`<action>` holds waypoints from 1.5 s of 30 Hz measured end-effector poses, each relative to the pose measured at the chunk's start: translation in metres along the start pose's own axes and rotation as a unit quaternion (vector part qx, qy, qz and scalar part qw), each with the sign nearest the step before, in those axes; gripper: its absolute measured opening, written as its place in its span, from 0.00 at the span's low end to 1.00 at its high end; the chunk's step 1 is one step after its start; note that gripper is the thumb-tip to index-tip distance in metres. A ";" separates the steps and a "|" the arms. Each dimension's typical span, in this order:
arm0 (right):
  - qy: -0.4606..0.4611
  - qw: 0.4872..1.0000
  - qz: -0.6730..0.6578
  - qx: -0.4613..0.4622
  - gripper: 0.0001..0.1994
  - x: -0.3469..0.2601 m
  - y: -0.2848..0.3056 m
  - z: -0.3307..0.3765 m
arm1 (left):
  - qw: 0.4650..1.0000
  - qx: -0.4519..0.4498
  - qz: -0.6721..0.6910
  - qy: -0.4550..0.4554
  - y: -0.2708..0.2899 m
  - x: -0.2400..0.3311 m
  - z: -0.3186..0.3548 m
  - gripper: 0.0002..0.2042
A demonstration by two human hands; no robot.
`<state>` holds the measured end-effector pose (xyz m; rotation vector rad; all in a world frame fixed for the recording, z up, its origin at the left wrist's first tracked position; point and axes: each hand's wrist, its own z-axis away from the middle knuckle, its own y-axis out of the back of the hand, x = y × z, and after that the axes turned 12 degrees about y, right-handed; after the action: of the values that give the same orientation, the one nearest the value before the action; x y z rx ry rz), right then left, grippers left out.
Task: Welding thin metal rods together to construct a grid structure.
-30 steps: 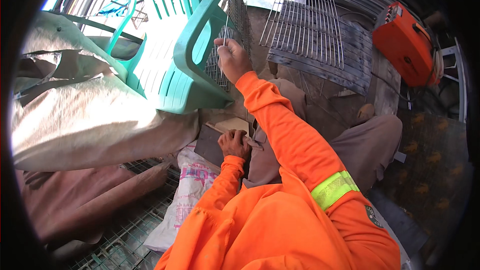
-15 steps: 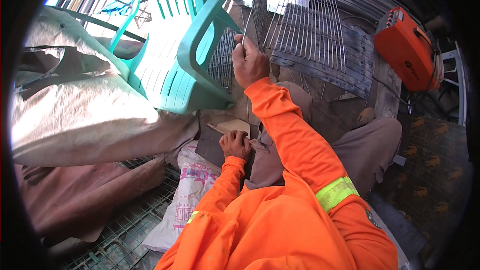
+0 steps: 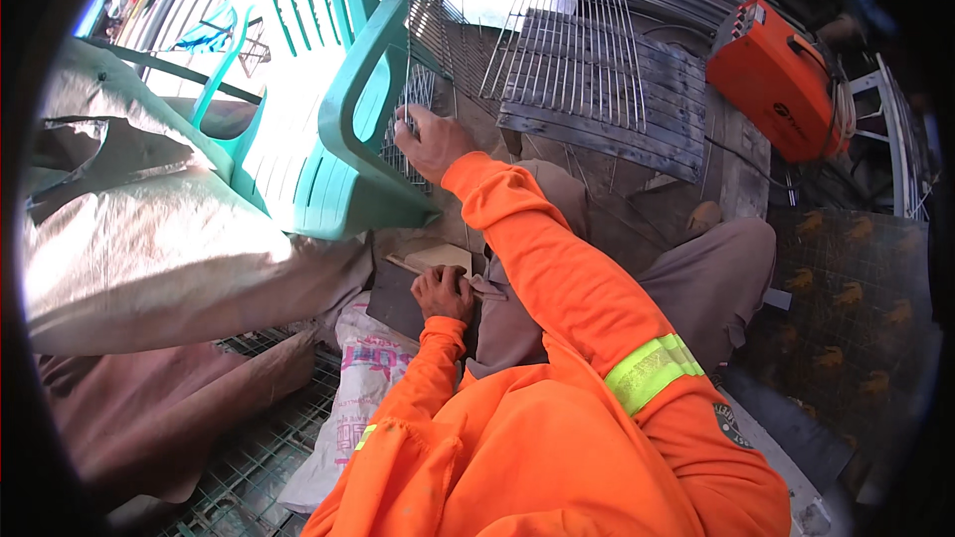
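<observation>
My right hand [image 3: 435,144] reaches out beside the arm of a green plastic chair [image 3: 333,174]. Its thumb and fingers are bent but apart, with nothing visible between them. Just beyond it, a wire mesh panel [image 3: 435,30] stands tilted, and more wire mesh [image 3: 406,139] lies behind the chair's edge. Low by my knee, my left hand [image 3: 443,295] is closed, fingers curled at the near edge of a tan flat piece [image 3: 445,257]. Whatever those fingers grip is hidden. A dark flat sheet [image 3: 393,298] lies under that hand.
A wire rack [image 3: 577,60] lies on dark slatted boards [image 3: 676,109] ahead. To the right stands an orange machine [image 3: 781,85] with a cable. Pale draped sheeting [image 3: 169,268], a printed sack [image 3: 348,398] and green wire grid [image 3: 239,477] fill the left side.
My right hand has moved left and lower, and its fingers have loosened from the mesh panel, which now leans further left. My left hand stays at the tan piece. The whole view has shifted slightly.
</observation>
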<state>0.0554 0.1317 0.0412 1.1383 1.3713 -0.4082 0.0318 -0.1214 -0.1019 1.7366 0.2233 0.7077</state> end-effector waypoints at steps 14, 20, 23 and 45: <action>-0.036 0.996 -0.038 -0.078 0.17 0.018 -0.015 0.003 | 0.999 -0.035 -0.017 0.010 0.003 -0.002 0.001 0.09; -0.051 0.991 0.008 -0.120 0.15 0.016 0.012 0.026 | 0.999 -0.025 -0.028 -0.023 -0.015 -0.002 0.001 0.09; 0.037 0.991 -0.115 -0.059 0.14 -0.017 0.039 0.065 | 0.999 -0.034 -0.024 -0.017 -0.006 -0.006 0.000 0.11; -0.071 0.989 0.114 -0.054 0.13 0.104 0.122 0.311 | 0.964 -0.142 0.105 -0.200 0.092 0.038 -0.260 0.15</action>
<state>0.3487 -0.0271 -0.0646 1.1397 1.1107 -0.2419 -0.1038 0.0824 0.0303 1.5968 -0.3309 0.4961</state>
